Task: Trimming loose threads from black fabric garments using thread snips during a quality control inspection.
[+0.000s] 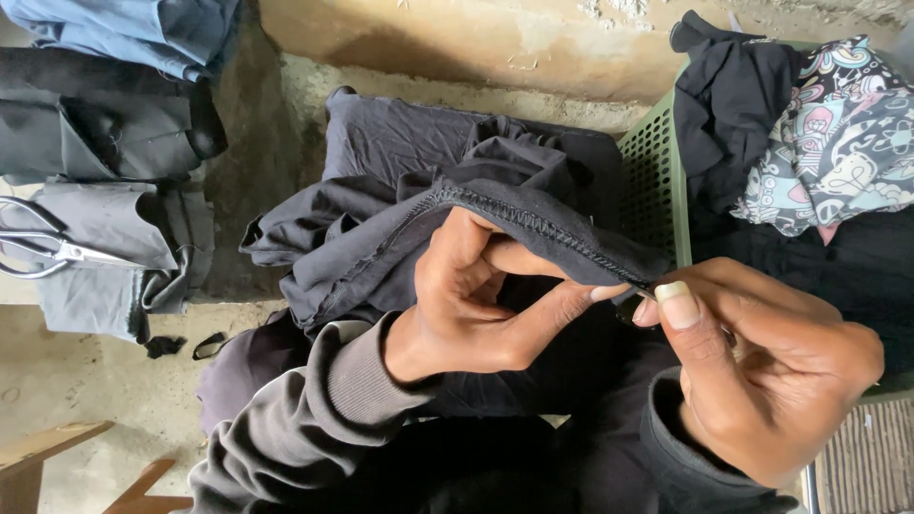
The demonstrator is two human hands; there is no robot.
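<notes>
The concrete floor (pixel 114 381) fills the view from seven o'clock up to twelve. On it at nine to eleven o'clock lies a stack of folded grey and blue clothes (pixel 105 143), with scissors (pixel 48 249) resting on the lower grey piece. At two o'clock stands a green basket (pixel 657 181) with holes in its wall, heaped with black cloth and a patterned cloth (pixel 838 143).

In the centre you hold a dark grey garment (pixel 428 200), bunched over your lap, its stitched seam (pixel 533 224) running from the middle toward three o'clock. Your left hand (pixel 476 305) is closed on the garment just under the seam, forefinger stretched along it. Your right hand (pixel 771 371), at four o'clock, pinches the seam's end between thumb and fingers. The two hands nearly touch at the fingertips. A small black scrap (pixel 164 345) lies on the floor at eight o'clock.
</notes>
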